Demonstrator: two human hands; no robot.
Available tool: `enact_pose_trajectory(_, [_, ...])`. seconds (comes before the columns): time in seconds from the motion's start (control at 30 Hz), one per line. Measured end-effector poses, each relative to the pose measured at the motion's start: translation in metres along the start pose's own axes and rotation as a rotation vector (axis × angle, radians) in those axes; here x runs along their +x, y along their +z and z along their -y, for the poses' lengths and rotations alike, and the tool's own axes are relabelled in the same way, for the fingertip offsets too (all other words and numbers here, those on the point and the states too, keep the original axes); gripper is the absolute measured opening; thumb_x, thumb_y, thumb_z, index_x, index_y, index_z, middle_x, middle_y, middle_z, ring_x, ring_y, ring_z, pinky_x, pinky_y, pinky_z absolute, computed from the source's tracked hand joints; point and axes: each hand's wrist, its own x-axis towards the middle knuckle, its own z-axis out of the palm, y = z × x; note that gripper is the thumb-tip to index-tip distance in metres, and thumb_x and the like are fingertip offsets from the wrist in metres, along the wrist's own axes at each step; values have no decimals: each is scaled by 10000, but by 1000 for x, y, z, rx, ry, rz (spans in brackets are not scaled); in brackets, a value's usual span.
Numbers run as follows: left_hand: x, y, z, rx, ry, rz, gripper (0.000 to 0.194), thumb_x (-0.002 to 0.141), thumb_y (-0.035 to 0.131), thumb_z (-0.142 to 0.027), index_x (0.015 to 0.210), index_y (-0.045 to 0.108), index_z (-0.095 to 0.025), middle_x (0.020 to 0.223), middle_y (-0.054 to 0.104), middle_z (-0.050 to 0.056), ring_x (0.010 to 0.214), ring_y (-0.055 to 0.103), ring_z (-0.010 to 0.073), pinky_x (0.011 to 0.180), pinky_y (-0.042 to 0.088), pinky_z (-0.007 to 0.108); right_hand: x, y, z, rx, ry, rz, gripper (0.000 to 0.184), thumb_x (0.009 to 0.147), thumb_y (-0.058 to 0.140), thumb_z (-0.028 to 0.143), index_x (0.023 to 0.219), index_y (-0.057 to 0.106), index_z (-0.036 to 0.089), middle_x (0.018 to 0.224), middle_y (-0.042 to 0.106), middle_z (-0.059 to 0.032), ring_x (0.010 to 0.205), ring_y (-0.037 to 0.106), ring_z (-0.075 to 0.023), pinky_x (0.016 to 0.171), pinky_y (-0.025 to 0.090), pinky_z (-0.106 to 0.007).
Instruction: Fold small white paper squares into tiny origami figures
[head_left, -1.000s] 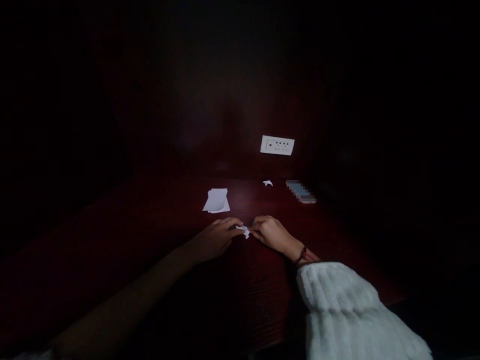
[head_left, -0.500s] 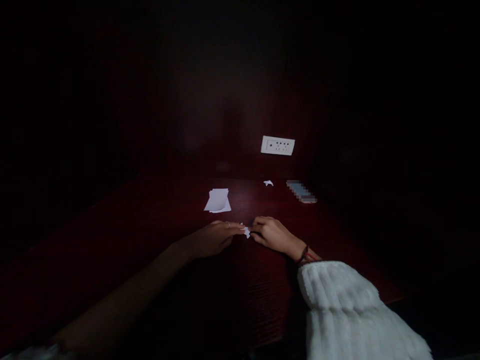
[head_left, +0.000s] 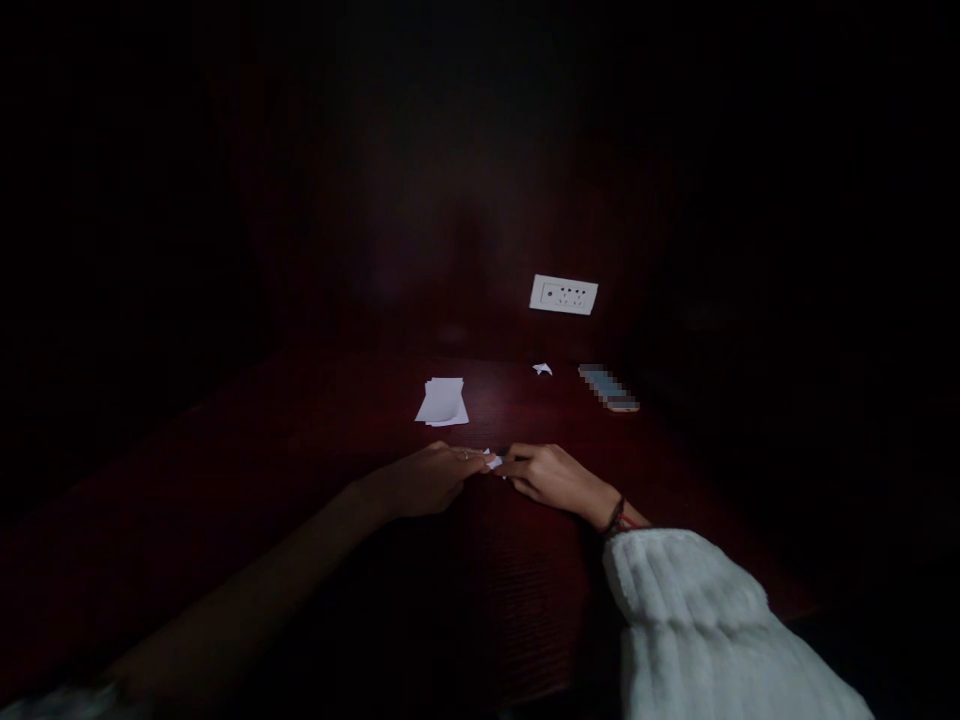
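Observation:
A small folded piece of white paper point(head_left: 493, 461) lies between my fingertips low over the dark red table, and much of it is covered by them. My left hand point(head_left: 435, 478), with a ring on one finger, pinches its left side. From the right, my right hand point(head_left: 559, 478) has its fingers closed on the other side; a thin dark red bracelet circles that wrist. Just beyond the hands sits a loose stack of white paper sheets point(head_left: 442, 401). Farther back, a small folded white paper shape point(head_left: 542, 369) rests with its points sticking out.
A phone point(head_left: 609, 388), its screen blurred out, lies at the back right of the red table point(head_left: 337, 400). On the dark wall behind, a white socket panel point(head_left: 564, 295) is mounted. The surroundings are very dark.
My right fingers have come in onto the folded paper, covering more of it. The view has shifted slightly, so the background things appear a little farther right.

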Motion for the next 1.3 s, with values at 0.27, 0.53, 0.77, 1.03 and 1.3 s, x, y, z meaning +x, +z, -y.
enact_pose_trajectory(0.27, [2,4,3,20,-13,-12,456,781,301,-74,1206,291,-238,1223,386,19,1100,359,133,868,273,277,1,-5,4,9,27,4,239,781,391,188,933,573,170,880,543,-49,763,515,-113,676,368,-209])
enact_pose_trajectory(0.53, [1,5,5,30,-12,-37,442,770,302,-60,1182,323,-217,1192,421,19,1067,388,130,865,264,269,-1,-4,-4,187,8,-42,286,774,375,149,998,547,193,887,567,-21,781,514,-101,723,360,-201])
enact_pose_trajectory(0.77, [0,6,2,48,-9,-45,480,709,338,-39,1149,355,-230,1194,388,6,1041,389,150,835,289,263,5,2,-10,167,128,-48,308,772,395,152,1044,524,219,832,528,-22,755,494,-98,687,349,-191])
enact_pose_trajectory(1.03, [0,5,0,71,-82,-39,443,684,373,-56,1089,407,-231,1150,409,14,1037,366,181,857,282,322,3,3,-6,141,206,-26,251,777,387,192,948,570,187,854,516,-29,793,490,-112,697,347,-201])
enact_pose_trajectory(1.3, [3,6,1,-61,-60,-185,413,714,315,-33,1055,426,-238,1148,392,-3,1048,359,136,900,274,290,11,9,-12,301,259,-191,494,679,528,376,1109,444,148,939,513,-69,842,476,-152,730,374,-258])
